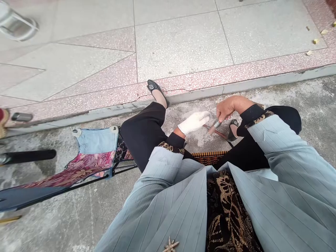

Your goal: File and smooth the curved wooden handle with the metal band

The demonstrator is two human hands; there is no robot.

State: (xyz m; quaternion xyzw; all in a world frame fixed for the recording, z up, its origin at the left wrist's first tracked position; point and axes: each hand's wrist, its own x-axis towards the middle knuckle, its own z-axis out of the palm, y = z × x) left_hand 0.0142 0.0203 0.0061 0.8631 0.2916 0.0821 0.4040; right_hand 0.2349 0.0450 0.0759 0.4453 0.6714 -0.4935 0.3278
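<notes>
My left hand (195, 122), in a white glove, is closed with its fingertips on a thin reddish-brown rod (220, 134) that slants down to the right. My bare right hand (226, 107) is wrapped round a short stick-like tool (212, 129) with a blunt brownish end and a grey ridged band. The tool's end points down to the left and crosses in front of the rod. Its kind cannot be made out. Both hands are between my knees, above the concrete, close to each other.
A woven orange-and-black edge (210, 157) shows below my hands. To the left stands a folding chair (91, 150) with patterned cloth, beside a black cylinder (31, 156). A raised kerb (183, 96) crosses ahead, with terrazzo paving beyond. A metal cup (22, 117) lies at far left.
</notes>
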